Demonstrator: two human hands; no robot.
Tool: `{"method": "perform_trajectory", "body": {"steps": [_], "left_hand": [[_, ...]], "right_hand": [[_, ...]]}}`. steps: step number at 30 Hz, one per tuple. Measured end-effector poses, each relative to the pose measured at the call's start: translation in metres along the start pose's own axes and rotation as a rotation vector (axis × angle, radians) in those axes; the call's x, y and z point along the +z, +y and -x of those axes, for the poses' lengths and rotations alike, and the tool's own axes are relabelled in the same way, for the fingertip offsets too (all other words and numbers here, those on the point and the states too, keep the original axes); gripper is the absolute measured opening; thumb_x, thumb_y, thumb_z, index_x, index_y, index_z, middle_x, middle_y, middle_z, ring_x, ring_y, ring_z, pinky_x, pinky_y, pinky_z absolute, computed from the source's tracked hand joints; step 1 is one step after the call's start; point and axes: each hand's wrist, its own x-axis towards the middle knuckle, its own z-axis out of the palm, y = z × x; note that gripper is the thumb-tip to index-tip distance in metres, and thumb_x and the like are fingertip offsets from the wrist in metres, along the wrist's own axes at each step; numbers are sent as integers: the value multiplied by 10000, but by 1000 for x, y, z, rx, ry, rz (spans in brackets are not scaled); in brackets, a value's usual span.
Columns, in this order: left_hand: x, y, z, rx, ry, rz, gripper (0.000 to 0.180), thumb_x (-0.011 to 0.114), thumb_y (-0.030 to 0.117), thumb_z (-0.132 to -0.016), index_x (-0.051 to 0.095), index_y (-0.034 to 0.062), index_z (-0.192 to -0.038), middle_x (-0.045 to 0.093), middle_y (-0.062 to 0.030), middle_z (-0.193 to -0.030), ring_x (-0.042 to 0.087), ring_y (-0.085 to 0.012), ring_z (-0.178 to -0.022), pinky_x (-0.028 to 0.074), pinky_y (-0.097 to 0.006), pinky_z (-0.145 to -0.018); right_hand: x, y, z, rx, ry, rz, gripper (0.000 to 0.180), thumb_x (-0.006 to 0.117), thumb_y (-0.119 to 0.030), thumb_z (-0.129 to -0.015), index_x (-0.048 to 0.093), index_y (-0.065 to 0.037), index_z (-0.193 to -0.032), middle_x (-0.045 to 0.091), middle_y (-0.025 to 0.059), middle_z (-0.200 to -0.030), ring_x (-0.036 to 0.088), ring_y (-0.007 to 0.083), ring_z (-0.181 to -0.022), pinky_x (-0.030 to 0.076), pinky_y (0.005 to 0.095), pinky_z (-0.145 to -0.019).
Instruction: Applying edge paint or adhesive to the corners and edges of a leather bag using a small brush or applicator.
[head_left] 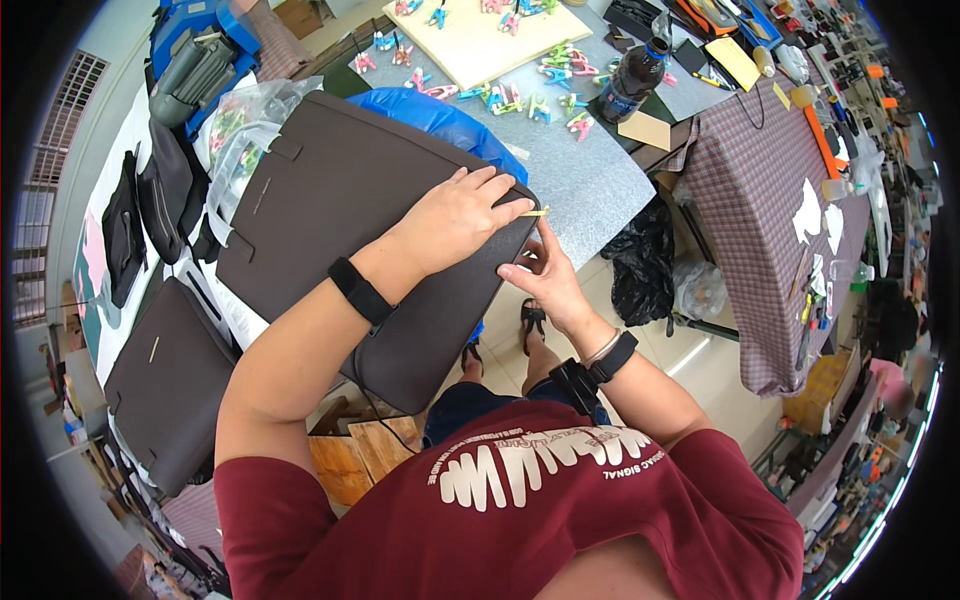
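A dark brown briefcase (pixel 330 200) lies tilted in front of me, its two-strap handle (pixel 243 190) toward the left. My left hand (pixel 450 220) rests palm down on its upper face, fingers stretched toward the right edge. The fingertip nearest me is beside a small gold-coloured zipper pull (pixel 538 212) at the corner. My right hand (pixel 552 285) holds that same edge, thumb against the side and forefinger up by the pull. Its other fingers are partly hidden. A second dark brown bag (pixel 165 385) lies at the left.
Blue plastic (pixel 440 125) pokes out behind the briefcase. On the grey-topped table (pixel 590 195) are colourful clips (pixel 495 97), a pale board (pixel 480 45) and a dark bottle (pixel 635 75). A black plastic bag (pixel 640 260) hangs beside a checked-cloth table (pixel 760 220).
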Motion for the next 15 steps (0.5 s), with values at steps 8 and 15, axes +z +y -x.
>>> {"method": "perform_trajectory", "body": {"steps": [8,15], "left_hand": [[-2,-2,-1,18,-69,52,387,511,84,-773,574,167,-1146,512,-155,-1164,498,-317,-1105,444,-398,-878],[-1,-5,1,33,-80,60,384,500,91,-778,578,189,-1142,501,-164,-1175,500,-320,-1104,446,-396,-879]], "right_hand": [[-1,3,-1,6,-14,-25,961,712,-55,-736,27,21,-1406,476,149,-1142,514,151,-919,453,268,-809],[-1,3,-1,25,-18,7,945,711,-48,-731,58,-3,-1412,481,135,-1136,521,153,-950,451,275,-819]]}}
